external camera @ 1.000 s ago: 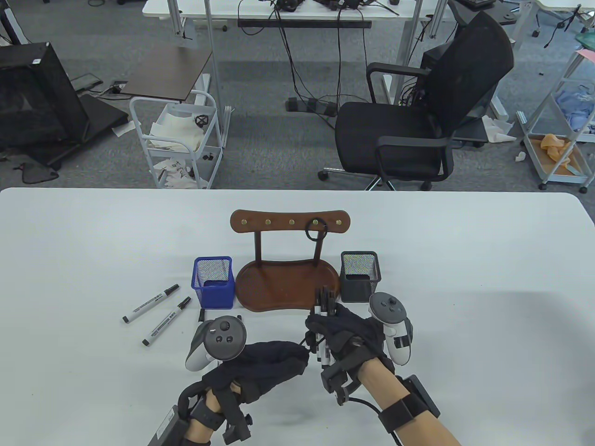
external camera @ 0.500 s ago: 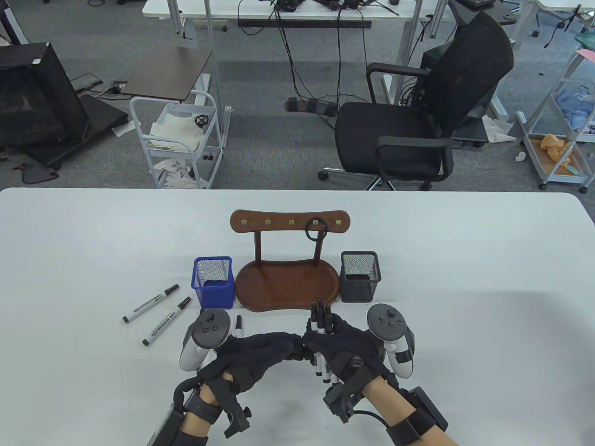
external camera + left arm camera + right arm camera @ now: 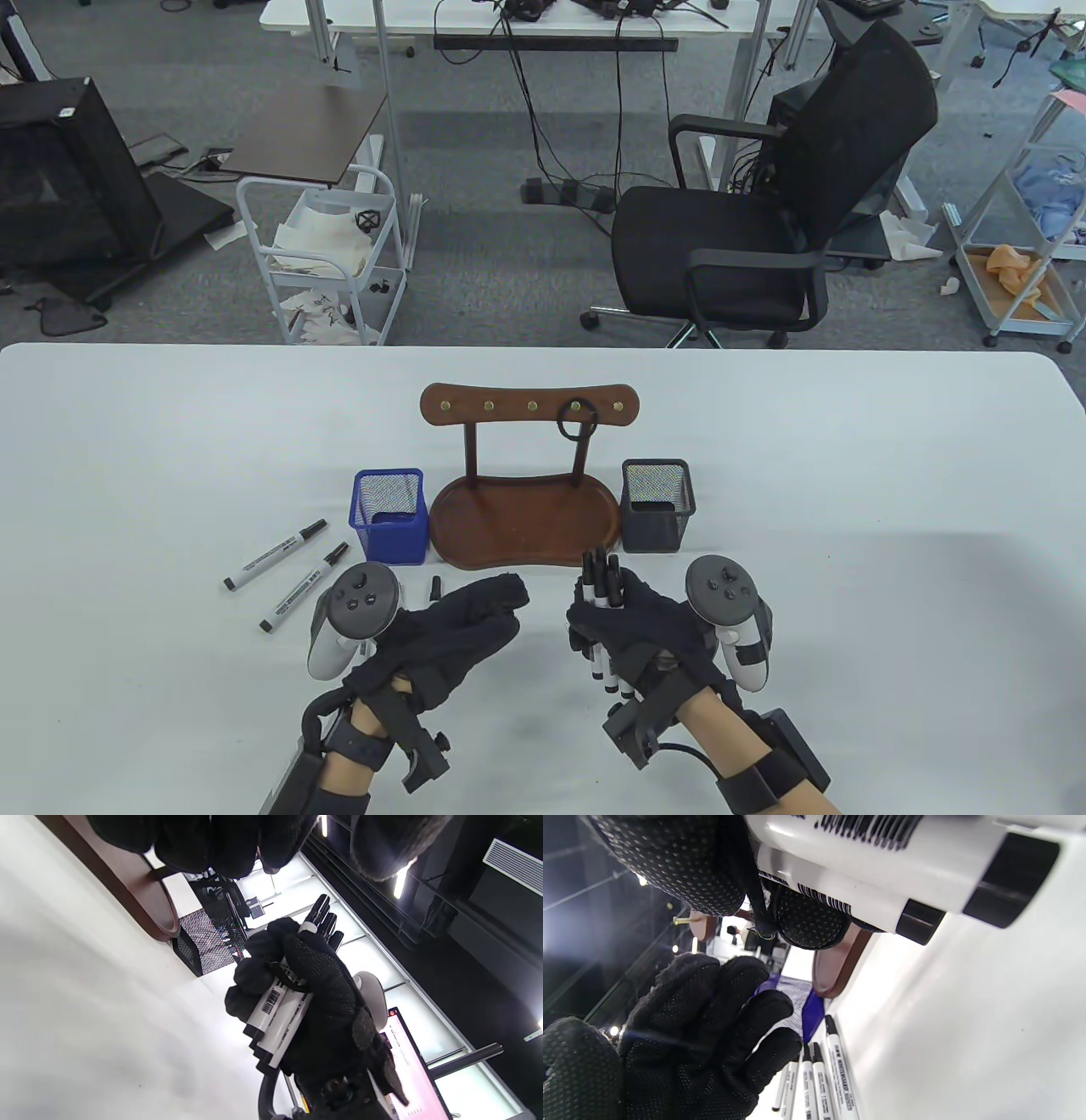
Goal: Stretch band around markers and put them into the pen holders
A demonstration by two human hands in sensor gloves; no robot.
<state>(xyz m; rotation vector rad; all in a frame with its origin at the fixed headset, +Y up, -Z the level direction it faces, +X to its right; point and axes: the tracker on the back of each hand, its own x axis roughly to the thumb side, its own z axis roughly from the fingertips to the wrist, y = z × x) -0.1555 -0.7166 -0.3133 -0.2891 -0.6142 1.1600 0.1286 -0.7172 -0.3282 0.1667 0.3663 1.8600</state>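
Observation:
My right hand grips a bundle of several white markers with black caps, held upright-tilted above the table in front of the wooden tray. In the left wrist view a thin black band crosses the bundle under the right fingers. My left hand hovers to the bundle's left, apart from it, with its fingers straight and nothing in them. The blue mesh pen holder stands left of the tray and the black mesh pen holder right of it. Both look free of markers.
Two loose markers lie left of the blue holder, and a third peeks out beside my left hand. The brown wooden tray carries a peg rail with a black band hanging on one peg.
My left hand has let go at the bundle and drawn back to the left, fingers now straight. My right hand has shifted slightly right with the bundle.

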